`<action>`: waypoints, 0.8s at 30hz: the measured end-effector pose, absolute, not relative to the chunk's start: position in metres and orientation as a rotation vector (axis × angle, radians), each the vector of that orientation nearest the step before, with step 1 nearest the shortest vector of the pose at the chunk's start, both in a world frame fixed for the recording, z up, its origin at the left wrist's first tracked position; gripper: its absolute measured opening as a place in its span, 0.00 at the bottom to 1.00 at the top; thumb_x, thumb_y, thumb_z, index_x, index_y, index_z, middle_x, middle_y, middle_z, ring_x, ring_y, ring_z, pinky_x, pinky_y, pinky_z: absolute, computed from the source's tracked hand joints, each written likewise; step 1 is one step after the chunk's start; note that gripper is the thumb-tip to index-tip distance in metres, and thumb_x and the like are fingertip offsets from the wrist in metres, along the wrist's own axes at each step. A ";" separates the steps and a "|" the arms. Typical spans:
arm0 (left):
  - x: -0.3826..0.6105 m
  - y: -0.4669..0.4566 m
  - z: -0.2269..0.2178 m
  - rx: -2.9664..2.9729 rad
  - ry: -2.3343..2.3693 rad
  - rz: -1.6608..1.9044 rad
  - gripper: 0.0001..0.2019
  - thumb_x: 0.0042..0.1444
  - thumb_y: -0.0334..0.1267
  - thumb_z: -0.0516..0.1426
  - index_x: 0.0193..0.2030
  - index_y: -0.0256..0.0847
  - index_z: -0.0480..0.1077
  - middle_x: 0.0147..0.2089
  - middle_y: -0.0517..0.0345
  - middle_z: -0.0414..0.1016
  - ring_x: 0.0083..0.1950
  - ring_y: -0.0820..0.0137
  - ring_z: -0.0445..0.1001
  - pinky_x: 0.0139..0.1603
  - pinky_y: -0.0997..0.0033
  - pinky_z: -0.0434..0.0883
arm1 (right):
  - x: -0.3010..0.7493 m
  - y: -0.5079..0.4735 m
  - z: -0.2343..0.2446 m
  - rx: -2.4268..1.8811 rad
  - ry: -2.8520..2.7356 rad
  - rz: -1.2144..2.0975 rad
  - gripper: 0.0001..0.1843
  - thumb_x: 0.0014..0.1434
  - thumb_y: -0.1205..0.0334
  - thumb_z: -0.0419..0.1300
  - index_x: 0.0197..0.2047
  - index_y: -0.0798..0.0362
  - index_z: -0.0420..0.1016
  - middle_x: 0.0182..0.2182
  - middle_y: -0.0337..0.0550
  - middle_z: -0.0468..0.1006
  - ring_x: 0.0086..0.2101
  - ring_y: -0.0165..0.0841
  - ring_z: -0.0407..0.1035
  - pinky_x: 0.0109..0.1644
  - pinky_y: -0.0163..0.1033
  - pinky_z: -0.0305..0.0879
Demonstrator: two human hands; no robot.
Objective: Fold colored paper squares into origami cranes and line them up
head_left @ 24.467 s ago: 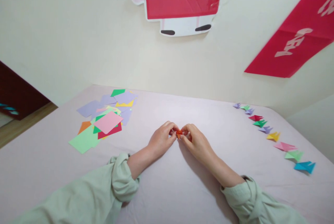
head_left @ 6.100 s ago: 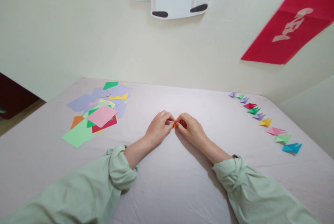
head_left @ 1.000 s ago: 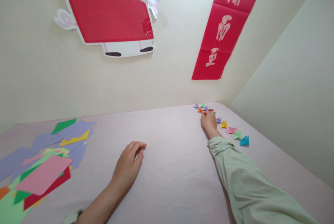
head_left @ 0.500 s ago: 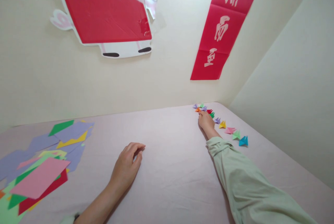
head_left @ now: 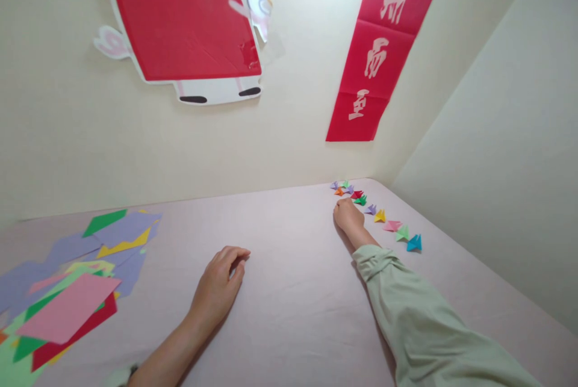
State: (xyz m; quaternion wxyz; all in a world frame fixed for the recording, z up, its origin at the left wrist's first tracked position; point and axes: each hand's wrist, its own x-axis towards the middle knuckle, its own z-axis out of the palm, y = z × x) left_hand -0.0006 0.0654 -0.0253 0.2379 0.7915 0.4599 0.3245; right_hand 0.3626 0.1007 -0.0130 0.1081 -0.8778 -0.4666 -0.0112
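Observation:
My left hand (head_left: 220, 278) rests on the pink cloth with its fingers loosely bent and the thumb apart, holding nothing. Toward the far right, my right hand (head_left: 349, 215) has its fingers curled in. Whether anything is inside them is hidden. Just beyond its knuckles lies an orange folded-paper piece (head_left: 339, 192). Beside and behind that hand runs a slanting line of small folded-paper pieces, among them a red one (head_left: 357, 194), a dark green one (head_left: 360, 200), a yellow one (head_left: 380, 216), a pink one (head_left: 392, 226) and a blue one (head_left: 414, 243).
At the left is a loose pile of coloured paper sheets, with a pink sheet (head_left: 70, 307) on top and a purple sheet (head_left: 121, 227) farther back. A cloth-covered surface (head_left: 289, 321) meets the wall, which bears a red banner (head_left: 361, 80) and a cartoon cutout (head_left: 189, 26).
My right hand has drawn back slightly toward me, away from the orange folded piece, which stays in place. The left hand is still. The view has tilted up a little.

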 end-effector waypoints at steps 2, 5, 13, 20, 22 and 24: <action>-0.001 0.066 -0.025 2.176 1.255 0.891 0.11 0.58 0.36 0.49 0.40 0.42 0.72 0.43 0.54 0.75 0.47 0.63 0.73 0.51 0.58 0.71 | 0.347 0.092 -0.007 -2.575 -1.453 -0.049 0.18 0.66 0.63 0.45 0.43 0.56 0.76 0.48 0.55 0.74 0.40 0.39 0.74 0.39 0.38 0.63; 0.000 0.065 -0.023 2.183 1.246 0.907 0.11 0.57 0.36 0.49 0.39 0.42 0.72 0.42 0.54 0.76 0.46 0.63 0.73 0.50 0.59 0.71 | 0.316 0.076 0.004 -2.530 -1.609 -0.047 0.18 0.66 0.62 0.46 0.40 0.57 0.77 0.43 0.55 0.75 0.38 0.38 0.74 0.38 0.36 0.63; 0.001 0.069 -0.026 2.251 1.155 0.890 0.11 0.58 0.33 0.48 0.37 0.42 0.71 0.41 0.54 0.74 0.45 0.64 0.72 0.50 0.61 0.69 | 0.203 0.028 0.013 -2.193 -2.225 0.011 0.12 0.62 0.67 0.51 0.37 0.55 0.77 0.37 0.50 0.76 0.32 0.37 0.74 0.33 0.37 0.63; 0.007 0.054 -0.024 2.254 1.194 0.920 0.11 0.56 0.28 0.50 0.36 0.40 0.73 0.40 0.53 0.74 0.46 0.65 0.71 0.51 0.64 0.68 | 0.162 -0.006 0.006 -1.919 -2.422 0.073 0.12 0.62 0.70 0.50 0.40 0.56 0.75 0.41 0.50 0.76 0.34 0.35 0.74 0.34 0.35 0.61; 0.004 0.053 -0.026 2.248 1.188 0.914 0.11 0.56 0.28 0.50 0.36 0.40 0.73 0.40 0.53 0.75 0.46 0.66 0.71 0.51 0.65 0.68 | 0.166 -0.004 0.002 -1.900 -2.338 0.091 0.14 0.65 0.65 0.48 0.40 0.53 0.75 0.44 0.47 0.76 0.34 0.33 0.74 0.34 0.35 0.61; -0.002 0.050 -0.027 2.226 1.192 0.917 0.10 0.56 0.27 0.51 0.36 0.40 0.74 0.41 0.53 0.75 0.46 0.66 0.71 0.51 0.66 0.68 | 0.171 0.001 -0.002 -1.827 -2.310 0.127 0.14 0.66 0.63 0.47 0.42 0.50 0.75 0.46 0.43 0.75 0.35 0.32 0.74 0.34 0.34 0.61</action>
